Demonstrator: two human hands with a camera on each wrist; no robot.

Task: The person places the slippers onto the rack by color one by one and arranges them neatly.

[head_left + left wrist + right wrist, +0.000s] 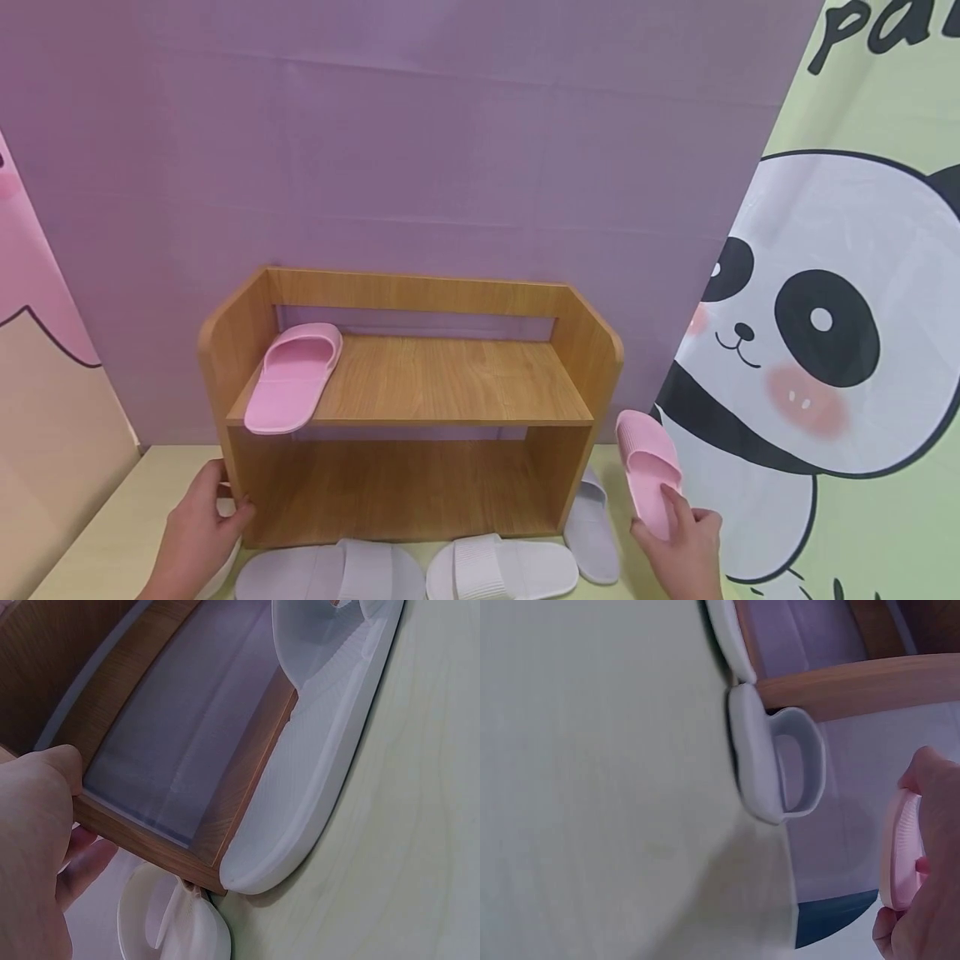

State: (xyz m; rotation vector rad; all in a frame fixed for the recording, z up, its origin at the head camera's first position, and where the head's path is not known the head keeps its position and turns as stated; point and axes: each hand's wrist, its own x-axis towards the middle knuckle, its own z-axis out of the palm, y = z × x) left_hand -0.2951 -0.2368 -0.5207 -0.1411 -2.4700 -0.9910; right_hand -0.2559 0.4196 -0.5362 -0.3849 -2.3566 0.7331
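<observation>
A small two-tier wooden shoe rack (450, 379) stands on the table. My left hand (201, 527) grips the front edge of its left side panel, thumb on the inner face, as the left wrist view also shows. In my right hand (684, 546) a pink slipper (649, 467) is held by its heel end, raised to the right of the rack, toe pointing up and away. Another pink slipper (294, 379) lies at the left end of the upper shelf, its heel jutting slightly past the front edge. The lower shelf (405, 487) shows bare wood.
Along the rack's front lie a greyish-white slipper (288, 573) and a white slipper (536, 568). A grey slipper (592, 533) sits by the rack's right side. Partly hidden behind my left hand is another white slipper (202, 926). A purple backdrop (420, 150) rises behind.
</observation>
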